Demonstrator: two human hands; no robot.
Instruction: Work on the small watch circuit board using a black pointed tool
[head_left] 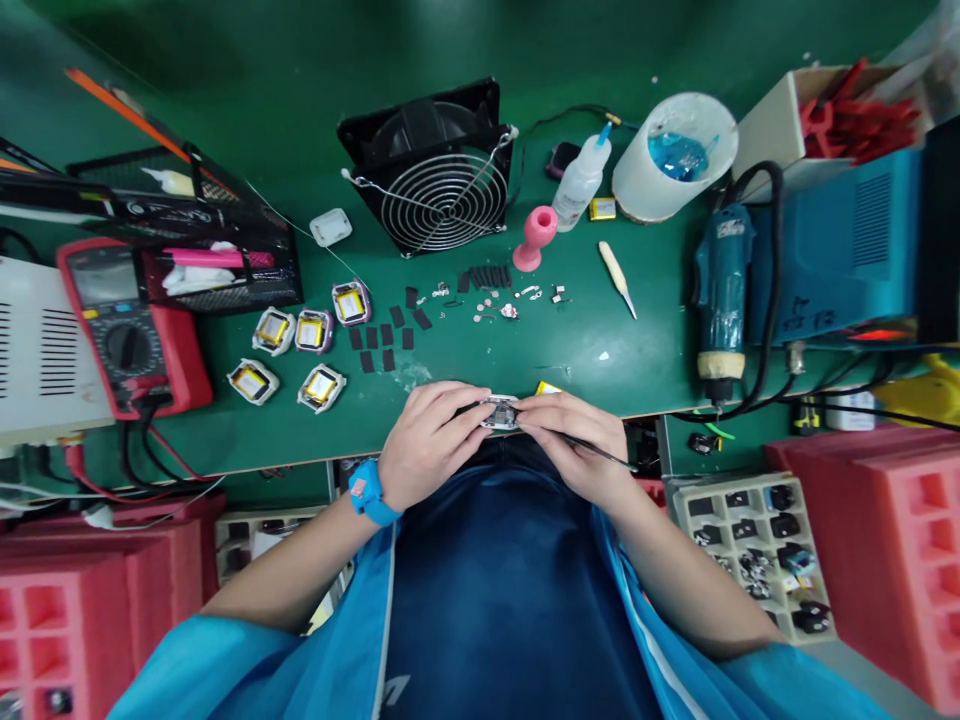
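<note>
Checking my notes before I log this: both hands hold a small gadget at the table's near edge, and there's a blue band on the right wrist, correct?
Not quite. In the head view the blue band is on the left wrist, not the right. The rest holds: the left hand and right hand hold a small gadget at the table's near edge.

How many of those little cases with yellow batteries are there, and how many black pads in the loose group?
Cases with yellow batteries on the table: 5
Case held in left hand and right hand: 1
Loose black pads: about 8
Total: about 14

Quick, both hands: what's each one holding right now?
Left hand: closed on the small device.
Right hand: closed on the same small device, with a thin black tool.
</note>
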